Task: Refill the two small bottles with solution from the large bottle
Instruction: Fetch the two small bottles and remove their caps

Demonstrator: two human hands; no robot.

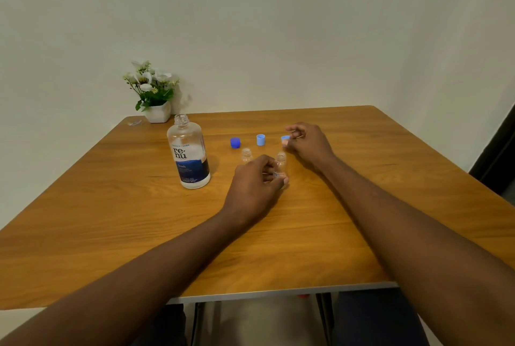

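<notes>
The large clear bottle with a blue label stands uncapped on the wooden table. Two small clear bottles stand open to its right. My left hand grips the nearer small bottle around its base. The other small bottle stands just behind my left hand, untouched. My right hand pinches a light blue cap low over the table, behind the held bottle. A dark blue cap and another light blue cap rest on the table behind the small bottles.
A white pot of artificial flowers stands at the table's far left corner against the wall, with a small clear item lying beside it. The table's front edge is close to my body.
</notes>
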